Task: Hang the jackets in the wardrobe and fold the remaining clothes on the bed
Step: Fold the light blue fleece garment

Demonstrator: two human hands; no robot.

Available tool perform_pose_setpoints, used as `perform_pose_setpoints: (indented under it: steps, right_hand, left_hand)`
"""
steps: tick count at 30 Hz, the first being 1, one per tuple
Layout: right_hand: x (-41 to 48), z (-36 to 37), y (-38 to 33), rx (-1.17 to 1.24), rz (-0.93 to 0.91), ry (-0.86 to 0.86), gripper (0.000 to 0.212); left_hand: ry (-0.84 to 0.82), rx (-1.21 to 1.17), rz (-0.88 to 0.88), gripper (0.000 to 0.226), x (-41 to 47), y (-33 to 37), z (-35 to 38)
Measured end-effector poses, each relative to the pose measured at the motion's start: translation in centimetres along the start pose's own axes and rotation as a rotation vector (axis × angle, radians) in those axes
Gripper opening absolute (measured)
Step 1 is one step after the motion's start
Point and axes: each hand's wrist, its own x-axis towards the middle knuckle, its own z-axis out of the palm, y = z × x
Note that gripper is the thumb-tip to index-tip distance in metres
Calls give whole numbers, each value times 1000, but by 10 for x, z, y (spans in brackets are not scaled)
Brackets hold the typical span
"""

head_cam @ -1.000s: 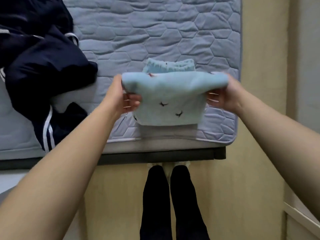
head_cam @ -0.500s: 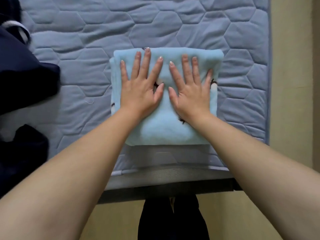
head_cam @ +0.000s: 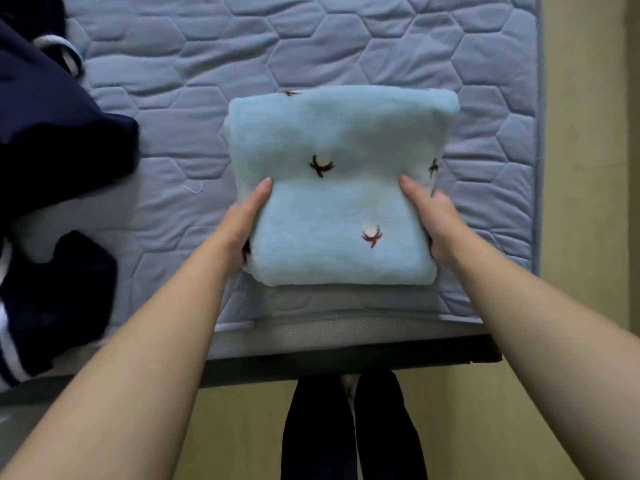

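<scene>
Fleece between left hand, right hand

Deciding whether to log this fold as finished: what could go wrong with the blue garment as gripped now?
1. The left hand and right hand grip the folded blue garment only at its near side edges; lifted, its far layers may sag open.
2. It is close to the near edge of the mattress and could slide to the floor.
3. The navy clothes lie loose at left and could crowd it.
</scene>
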Motion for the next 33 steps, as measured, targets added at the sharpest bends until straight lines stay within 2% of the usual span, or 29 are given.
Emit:
perform_pose_setpoints:
  steps: [3, 7, 10, 14, 17, 21, 26, 30, 32, 33]
  right_hand:
    - [-46, -12, -23, 59, 256, -230, 36]
    - [-141, -25, -59, 197, 332, -329, 31]
    - [-215, -25, -81, 268, 328, -394, 31]
    - [-297, -29, -116, 289, 329, -530, 31]
    - [-344, -31, -144, 191, 288, -632, 32]
    - [-393, -27, -185, 17, 198, -744, 38]
    - [-442, -33, -227, -174, 94, -917, 35]
    - [-470, -28, -238, -311, -49, -1014, 42]
    - [-484, -16, -237, -317, -88, -1083, 54]
    - [-490, -8, -236, -314, -102, -1104, 63]
  left_hand:
    - [-180, -37, -218, 51, -38, 6, -17]
    - [-227, -209, -376, 51, -118, 10, -31]
    - [-324, -446, -476, 46, -199, -2, -36]
    - [-518, -825, -414, 60, -303, -28, -36]
    - [-564, -932, -246, 65, -372, -34, -24]
    - [-418, -953, -28, 67, -447, -22, -12]
    - [-135, -941, 152, 37, -529, -19, -19]
    - [133, -823, 441, 26, -595, -24, -24]
    - [257, -732, 581, 19, -623, -27, -23]
    - [313, -696, 640, 29, -635, -30, -24]
